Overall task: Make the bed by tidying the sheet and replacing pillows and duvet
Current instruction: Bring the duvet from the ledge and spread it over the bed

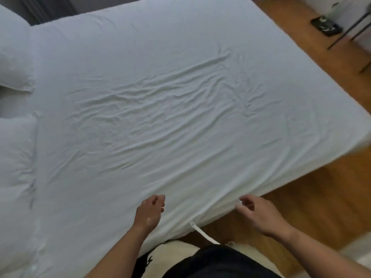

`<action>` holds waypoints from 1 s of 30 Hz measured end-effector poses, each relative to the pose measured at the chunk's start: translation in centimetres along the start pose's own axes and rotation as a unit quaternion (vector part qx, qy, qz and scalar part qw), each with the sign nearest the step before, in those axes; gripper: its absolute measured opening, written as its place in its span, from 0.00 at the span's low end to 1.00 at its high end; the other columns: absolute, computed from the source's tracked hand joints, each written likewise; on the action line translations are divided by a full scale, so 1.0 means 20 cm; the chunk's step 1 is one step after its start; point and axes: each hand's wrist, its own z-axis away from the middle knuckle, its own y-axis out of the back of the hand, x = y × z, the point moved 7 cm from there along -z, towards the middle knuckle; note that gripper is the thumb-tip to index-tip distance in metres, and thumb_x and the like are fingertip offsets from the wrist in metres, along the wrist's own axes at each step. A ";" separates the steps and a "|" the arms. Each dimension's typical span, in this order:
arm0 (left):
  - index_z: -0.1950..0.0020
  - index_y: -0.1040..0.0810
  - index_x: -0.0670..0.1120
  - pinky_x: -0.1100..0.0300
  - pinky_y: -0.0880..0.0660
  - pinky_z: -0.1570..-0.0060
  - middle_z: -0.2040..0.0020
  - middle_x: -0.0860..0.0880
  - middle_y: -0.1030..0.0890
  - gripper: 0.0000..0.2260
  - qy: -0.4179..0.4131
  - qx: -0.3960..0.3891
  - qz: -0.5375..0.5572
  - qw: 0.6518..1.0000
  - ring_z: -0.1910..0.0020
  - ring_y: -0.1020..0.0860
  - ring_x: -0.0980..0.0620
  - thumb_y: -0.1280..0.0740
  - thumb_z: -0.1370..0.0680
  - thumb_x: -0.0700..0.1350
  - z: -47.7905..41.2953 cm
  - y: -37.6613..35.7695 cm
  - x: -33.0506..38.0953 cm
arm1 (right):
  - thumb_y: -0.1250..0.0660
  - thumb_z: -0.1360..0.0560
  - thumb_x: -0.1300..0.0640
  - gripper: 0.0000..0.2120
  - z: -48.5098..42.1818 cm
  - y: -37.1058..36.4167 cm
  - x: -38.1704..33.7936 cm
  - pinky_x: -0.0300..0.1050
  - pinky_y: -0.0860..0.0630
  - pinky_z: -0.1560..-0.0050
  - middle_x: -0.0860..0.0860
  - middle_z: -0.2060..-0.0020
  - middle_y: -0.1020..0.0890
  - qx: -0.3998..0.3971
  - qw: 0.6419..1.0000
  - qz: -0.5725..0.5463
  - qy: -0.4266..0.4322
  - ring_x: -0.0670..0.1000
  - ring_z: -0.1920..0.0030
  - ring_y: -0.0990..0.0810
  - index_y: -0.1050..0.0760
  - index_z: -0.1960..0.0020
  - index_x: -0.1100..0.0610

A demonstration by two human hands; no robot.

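- Two white pillows lie along the left edge of the bed: the far pillow (14,57) toward the top of the view and the near pillow (16,157) below it, with a shadowed gap between them.
- A white sheet (160,97) covers the whole mattress from the pillows to the right-hand end. Long creases run across its middle, and more fan out from the near edge where the hands are.
- The left hand (150,209) is over the sheet, just inside the near edge of the bed. Its fingers are loosely curled and grip nothing; whether it touches the cloth I cannot tell.
- A narrow white strap (202,233) hangs from under the sheet's near edge, between the two hands, and runs down toward the person's dark clothing (216,263).
- A pale rug (174,251) lies on the floor beside the bed, under the person.
- The right hand (259,213) is at the near edge of the sheet, close to the bed's corner. Its fingers are relaxed and slightly bent and its thumb is apart, with nothing held.
- A wooden floor (301,197) shows past the foot of the bed.
- At the far right, a dark object (326,27) lies on the floor beside thin black furniture legs (347,31); it is too blurred to identify.
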 end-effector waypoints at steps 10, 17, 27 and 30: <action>0.47 0.19 0.51 0.47 0.20 0.45 0.52 0.52 0.15 0.10 -0.071 -0.109 -0.143 0.981 0.54 0.16 0.54 0.37 0.18 0.54 0.31 -1.21 0.80 | 0.33 0.22 0.41 0.10 0.38 0.65 1.34 0.38 0.26 0.56 0.40 0.53 0.17 0.147 0.946 -0.234 -0.172 0.40 0.52 0.21 0.19 0.49 0.46; 0.47 0.18 0.49 0.52 0.19 0.54 0.56 0.50 0.14 0.11 -0.082 -0.158 -0.235 0.956 0.58 0.15 0.51 0.35 0.18 0.54 0.11 -1.94 1.44 | 0.34 0.22 0.40 0.11 0.25 1.34 1.96 0.44 0.23 0.50 0.39 0.56 0.17 0.259 0.881 -0.327 -0.222 0.41 0.53 0.20 0.18 0.51 0.46; 0.44 0.18 0.49 0.54 0.20 0.52 0.54 0.51 0.15 0.13 -0.253 -0.279 -0.369 0.850 0.56 0.16 0.52 0.36 0.18 0.56 0.06 -3.53 2.98 | 0.36 0.20 0.42 0.09 0.30 2.12 2.80 0.33 0.30 0.58 0.38 0.55 0.18 0.316 0.814 -0.387 -0.297 0.39 0.52 0.21 0.21 0.51 0.44; 0.46 0.18 0.50 0.53 0.20 0.51 0.55 0.52 0.15 0.12 -0.283 -0.289 -0.379 0.832 0.57 0.16 0.54 0.36 0.18 0.55 0.14 -3.94 3.32 | 0.36 0.20 0.43 0.06 0.28 2.40 3.10 0.35 0.29 0.57 0.37 0.56 0.19 0.302 0.812 -0.389 -0.313 0.38 0.53 0.22 0.22 0.53 0.41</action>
